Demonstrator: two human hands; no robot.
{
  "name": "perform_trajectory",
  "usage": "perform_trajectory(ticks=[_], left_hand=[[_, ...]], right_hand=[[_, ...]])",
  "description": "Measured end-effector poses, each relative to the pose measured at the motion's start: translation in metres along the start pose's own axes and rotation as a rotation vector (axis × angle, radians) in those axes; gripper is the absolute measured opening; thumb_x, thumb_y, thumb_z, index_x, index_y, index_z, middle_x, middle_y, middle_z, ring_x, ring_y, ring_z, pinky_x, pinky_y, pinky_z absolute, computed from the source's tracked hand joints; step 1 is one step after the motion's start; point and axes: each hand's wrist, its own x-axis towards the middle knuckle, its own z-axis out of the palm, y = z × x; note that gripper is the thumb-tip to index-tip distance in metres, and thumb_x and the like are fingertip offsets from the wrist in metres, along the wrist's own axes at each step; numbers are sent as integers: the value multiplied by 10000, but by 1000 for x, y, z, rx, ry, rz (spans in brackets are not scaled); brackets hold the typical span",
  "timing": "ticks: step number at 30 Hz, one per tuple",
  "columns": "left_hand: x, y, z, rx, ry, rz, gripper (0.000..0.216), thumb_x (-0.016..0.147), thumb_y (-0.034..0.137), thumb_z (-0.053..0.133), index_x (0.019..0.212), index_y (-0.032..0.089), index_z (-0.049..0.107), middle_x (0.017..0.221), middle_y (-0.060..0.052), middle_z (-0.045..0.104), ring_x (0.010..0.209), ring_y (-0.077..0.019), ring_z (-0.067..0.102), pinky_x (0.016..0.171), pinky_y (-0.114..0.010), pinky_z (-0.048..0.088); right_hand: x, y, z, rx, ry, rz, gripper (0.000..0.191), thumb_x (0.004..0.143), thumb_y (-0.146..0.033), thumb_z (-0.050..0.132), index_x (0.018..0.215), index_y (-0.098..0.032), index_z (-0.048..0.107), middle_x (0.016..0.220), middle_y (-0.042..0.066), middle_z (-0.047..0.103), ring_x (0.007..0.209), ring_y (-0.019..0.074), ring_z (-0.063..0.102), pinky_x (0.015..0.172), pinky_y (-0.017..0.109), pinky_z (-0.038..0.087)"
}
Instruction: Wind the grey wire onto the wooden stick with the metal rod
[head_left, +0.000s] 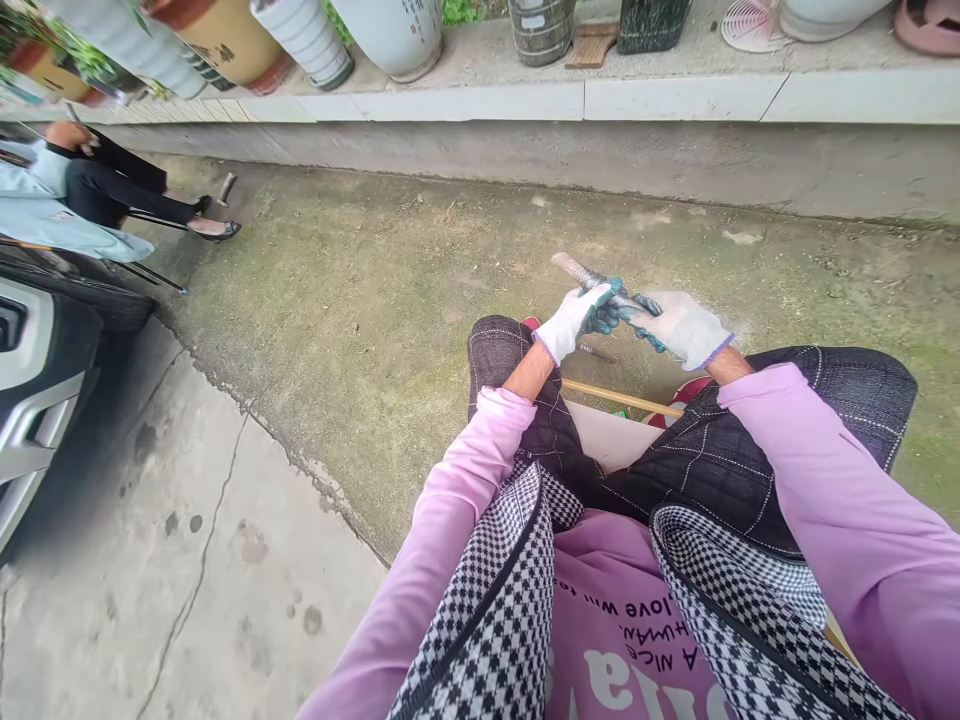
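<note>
Both my hands wear white work gloves with blue-green palms. My left hand (579, 318) is closed round a short grey rod (576, 269) that juts out to the upper left. My right hand (679, 326) grips the same rod just to the right, its fingers wrapped round it. The hands nearly touch, held above my knees in dark checked trousers. A thin wooden stick (619, 399) lies on the ground under my hands, beside a small dark tool (597, 351).
Mossy concrete ground (375, 300) stretches ahead to a low ledge (525, 100) lined with large pots. Another person's legs (135, 195) show at the far left, with a hammer (225, 187) nearby. A grey car front (30, 380) stands at the left edge.
</note>
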Motion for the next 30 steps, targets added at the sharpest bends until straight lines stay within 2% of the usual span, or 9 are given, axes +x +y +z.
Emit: perform_trajectory(ticks=[5, 12, 16, 22, 25, 30], left_hand=[[-1, -1, 0, 23, -35, 15, 467, 1175, 523, 1019, 1018, 174, 752, 694, 0, 791, 520, -89, 683, 602, -179, 519], [-3, -1, 2, 32, -15, 23, 422, 1153, 463, 1041, 1044, 164, 764, 682, 9, 774, 517, -94, 678, 612, -186, 521], [-2, -2, 1, 27, -13, 20, 406, 1122, 466, 1068, 1111, 163, 798, 674, 20, 770, 528, -112, 694, 622, -188, 530], [1, -4, 0, 22, -26, 13, 304, 1176, 360, 996, 1097, 159, 782, 675, 18, 773, 516, -102, 688, 624, -177, 531], [4, -6, 0, 22, -37, 24, 332, 1186, 378, 984, 1065, 167, 758, 682, 13, 779, 514, -94, 693, 605, -168, 521], [8, -9, -2, 28, -45, 47, 454, 1093, 472, 1090, 1039, 181, 746, 682, 24, 771, 518, -97, 700, 576, -169, 517]], right_hand=[[-1, -4, 0, -7, -17, 27, 383, 1114, -495, 841, 840, -268, 700, 753, 58, 773, 646, 202, 671, 585, 284, 471], [-5, -12, -1, 6, -48, 75, 310, 1110, -364, 872, 869, -267, 703, 752, 50, 765, 571, 196, 668, 571, 303, 546], [-3, -10, 1, 26, -32, 55, 342, 1102, -405, 896, 857, -271, 698, 743, 49, 763, 569, 196, 667, 546, 297, 539], [-1, -5, 3, 36, -37, 52, 362, 1079, -441, 929, 849, -274, 704, 728, 42, 755, 591, 201, 678, 544, 288, 527], [-1, -6, 3, 49, -47, 44, 385, 1089, -456, 936, 836, -281, 703, 721, 44, 746, 597, 205, 677, 540, 287, 528], [-4, -12, 2, 29, -54, 75, 346, 1128, -377, 908, 865, -266, 711, 745, 36, 737, 589, 191, 657, 561, 288, 528]])
